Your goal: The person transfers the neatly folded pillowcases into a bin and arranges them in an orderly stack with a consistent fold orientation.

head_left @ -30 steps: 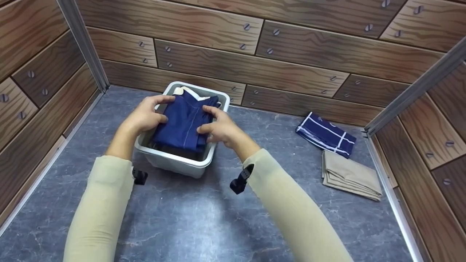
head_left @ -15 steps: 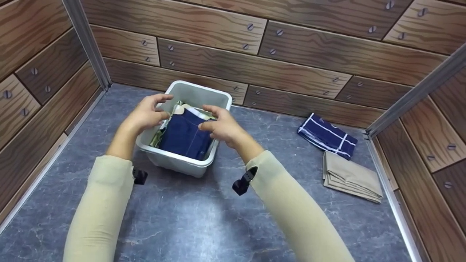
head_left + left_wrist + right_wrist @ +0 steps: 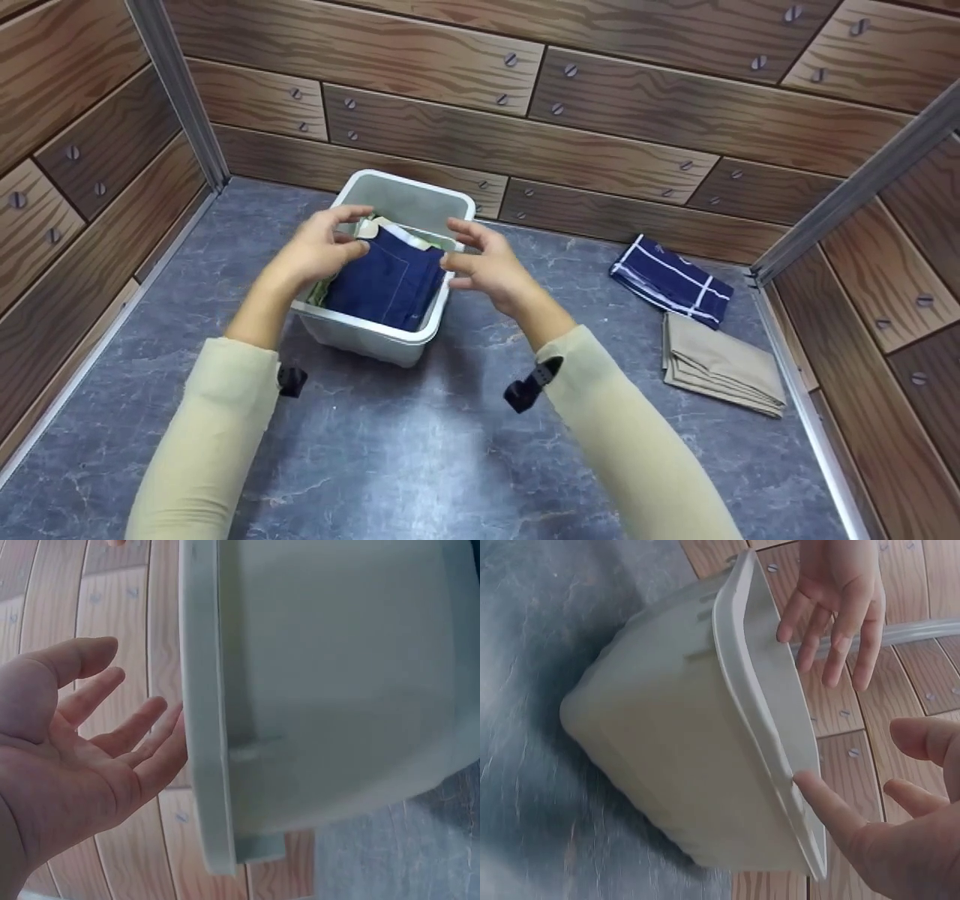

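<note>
A navy folded garment (image 3: 382, 281) with pale stitching lies in the light grey plastic bin (image 3: 356, 337). White and cream edges show behind it, and green patterned cloth (image 3: 321, 292) lies beside it at the left. Above the bin's left side hovers my left hand (image 3: 319, 247), its fingers loosely bent and holding nothing. My right hand (image 3: 491, 270) is spread over the right rim, holding nothing. In the right wrist view one finger of the right hand (image 3: 900, 832) appears at the bin's rim (image 3: 754, 705); contact is hard to tell. Neither wrist view shows the garment.
On the floor at the right lie a folded navy cloth with white stripes (image 3: 671, 281) and a folded beige cloth (image 3: 720, 364), side by side. Wood-patterned walls (image 3: 450, 142) enclose the grey marbled floor (image 3: 420, 450) at the back and both sides.
The navy garment has gone down from between both hands into the bin, and the hands have let it go. Since then both hands have shifted right, the right one further from the garment.
</note>
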Motion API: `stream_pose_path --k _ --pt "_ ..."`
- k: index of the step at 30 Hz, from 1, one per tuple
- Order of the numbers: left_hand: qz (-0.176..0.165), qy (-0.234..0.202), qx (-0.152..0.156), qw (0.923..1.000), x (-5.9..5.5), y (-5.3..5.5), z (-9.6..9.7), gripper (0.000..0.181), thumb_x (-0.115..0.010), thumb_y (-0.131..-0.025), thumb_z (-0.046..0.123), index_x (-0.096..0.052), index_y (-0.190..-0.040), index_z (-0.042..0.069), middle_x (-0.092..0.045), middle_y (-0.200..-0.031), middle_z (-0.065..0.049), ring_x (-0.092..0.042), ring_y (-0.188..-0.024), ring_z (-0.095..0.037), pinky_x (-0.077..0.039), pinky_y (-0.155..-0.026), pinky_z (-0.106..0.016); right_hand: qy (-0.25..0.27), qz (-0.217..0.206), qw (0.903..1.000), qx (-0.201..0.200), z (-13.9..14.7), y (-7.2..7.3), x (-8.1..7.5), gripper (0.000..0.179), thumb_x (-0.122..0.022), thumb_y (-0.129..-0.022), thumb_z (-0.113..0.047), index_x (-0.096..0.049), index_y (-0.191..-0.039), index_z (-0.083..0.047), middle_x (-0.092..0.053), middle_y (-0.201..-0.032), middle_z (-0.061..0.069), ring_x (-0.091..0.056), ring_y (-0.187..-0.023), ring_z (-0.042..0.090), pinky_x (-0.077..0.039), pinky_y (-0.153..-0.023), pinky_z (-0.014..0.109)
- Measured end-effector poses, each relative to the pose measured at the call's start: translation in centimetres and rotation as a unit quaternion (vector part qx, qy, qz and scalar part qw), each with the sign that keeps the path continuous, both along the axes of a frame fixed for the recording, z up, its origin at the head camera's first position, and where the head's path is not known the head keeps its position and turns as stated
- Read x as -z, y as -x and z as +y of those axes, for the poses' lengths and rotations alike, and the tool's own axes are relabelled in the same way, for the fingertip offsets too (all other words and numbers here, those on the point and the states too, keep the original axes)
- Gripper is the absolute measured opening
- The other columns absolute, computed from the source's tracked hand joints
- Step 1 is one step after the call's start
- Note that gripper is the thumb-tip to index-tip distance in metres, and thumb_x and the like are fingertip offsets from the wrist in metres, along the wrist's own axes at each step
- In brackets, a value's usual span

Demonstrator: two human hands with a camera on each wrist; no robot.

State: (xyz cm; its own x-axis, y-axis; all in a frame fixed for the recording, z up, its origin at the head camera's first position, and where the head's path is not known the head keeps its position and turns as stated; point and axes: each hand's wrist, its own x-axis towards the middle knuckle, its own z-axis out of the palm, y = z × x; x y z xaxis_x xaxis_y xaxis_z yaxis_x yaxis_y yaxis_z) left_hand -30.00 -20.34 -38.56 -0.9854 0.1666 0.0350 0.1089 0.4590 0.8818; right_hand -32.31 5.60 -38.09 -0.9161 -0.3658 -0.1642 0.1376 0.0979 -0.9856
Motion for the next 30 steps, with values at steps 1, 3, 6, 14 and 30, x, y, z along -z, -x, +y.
stream_pose_path --k 1,3,6,14,30 --pt "0.007 0.008 0.001 0.9999 0.0 -0.2 0.4 0.057 -0.061 -0.094 0.004 -0.045 -0.148 0.005 -0.042 -0.151 -0.022 -0.05 -0.131 -0.044 -0.045 -0.106 -0.052 0.003 0.001 1.0 0.003 0.5 -0.1 0.0 0.066 -0.063 -0.086 0.008 -0.046 -0.148 -0.009 -0.036 -0.153 0.02 -0.061 -0.114 0.035 -0.056 -0.091 0.049" --pt "0.028 0.026 0.007 0.9992 0.0 -0.5 1.3 0.056 -0.062 -0.093 0.005 -0.047 -0.147 0.006 -0.043 -0.15 -0.023 -0.052 -0.128 -0.044 -0.045 -0.106 -0.052 0.003 0.003 0.9999 0.01 1.6 -0.2 0.1 0.066 -0.063 -0.087 0.007 -0.046 -0.148 -0.009 -0.036 -0.153 0.019 -0.06 -0.117 0.038 -0.057 -0.09 0.048" --pt "0.079 0.06 0.013 0.995 0.1 -1.1 2.6 0.056 -0.065 -0.091 0.007 -0.05 -0.145 0.006 -0.048 -0.146 -0.022 -0.056 -0.123 -0.044 -0.046 -0.105 -0.052 -0.002 0.007 0.9998 0.016 3.2 -0.4 0.3 0.065 -0.064 -0.088 0.006 -0.045 -0.149 -0.01 -0.036 -0.153 0.018 -0.057 -0.121 0.039 -0.058 -0.088 0.045" --pt "0.209 0.094 0.035 0.9727 0.0 -2.9 6.1 0.053 -0.071 -0.086 0.008 -0.058 -0.137 0.006 -0.061 -0.132 -0.015 -0.06 -0.111 -0.033 -0.048 -0.098 -0.045 -0.045 0.044 0.9977 0.025 7.8 -1.4 2.0 0.066 -0.065 -0.089 -0.001 -0.043 -0.15 -0.014 -0.034 -0.154 0.015 -0.053 -0.128 0.036 -0.054 -0.096 0.046" --pt "0.368 0.192 0.108 0.9032 4.0 -5.1 15.1 0.062 -0.069 -0.088 0.011 -0.05 -0.146 0.021 -0.063 -0.127 -0.003 -0.06 -0.114 -0.021 -0.05 -0.1 -0.034 -0.196 0.165 0.9624 0.089 18.8 -3.7 8.0 0.06 -0.066 -0.095 -0.015 -0.042 -0.149 -0.003 -0.035 -0.154 0.023 -0.045 -0.133 0.05 -0.045 -0.105 0.055"
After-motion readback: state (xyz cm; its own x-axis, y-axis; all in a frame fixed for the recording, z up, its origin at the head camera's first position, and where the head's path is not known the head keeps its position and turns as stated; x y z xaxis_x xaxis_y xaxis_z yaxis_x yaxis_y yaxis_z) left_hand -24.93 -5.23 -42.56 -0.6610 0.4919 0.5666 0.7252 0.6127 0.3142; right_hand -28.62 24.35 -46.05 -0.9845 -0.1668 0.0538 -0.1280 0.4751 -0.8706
